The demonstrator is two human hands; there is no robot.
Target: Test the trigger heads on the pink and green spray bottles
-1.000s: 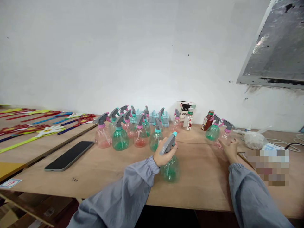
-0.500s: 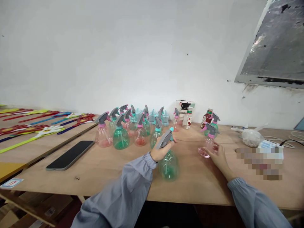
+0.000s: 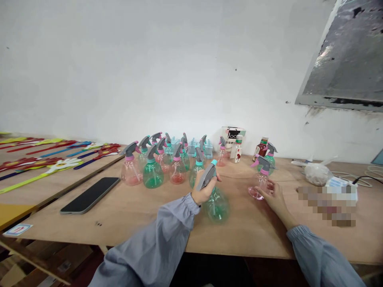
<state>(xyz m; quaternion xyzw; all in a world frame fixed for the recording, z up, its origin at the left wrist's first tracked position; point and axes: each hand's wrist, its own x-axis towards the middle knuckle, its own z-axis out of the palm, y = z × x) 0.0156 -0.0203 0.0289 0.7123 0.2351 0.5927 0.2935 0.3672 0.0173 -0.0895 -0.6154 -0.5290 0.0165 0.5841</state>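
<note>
green bottle (image 3: pixel 218 208) is gripped at its neck by left hand (image 3: pixel 202 195), slightly tilted. pink bottle (image 3: pixel 259 182) stands roughly upright to its right, near the second green bottle (image 3: pixel 270 160); its side is held between thumb and fingers by right hand (image 3: pixel 277 198), the nearer one. hands apart, forearms angled inward.

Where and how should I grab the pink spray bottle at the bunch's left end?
I'd grip its pink collar, coming from the left: a green spray bottle stands close on its right. The upright pink spray bottle narrows there, between round body and gray trigger head, so it should be easy to wrap.
</note>
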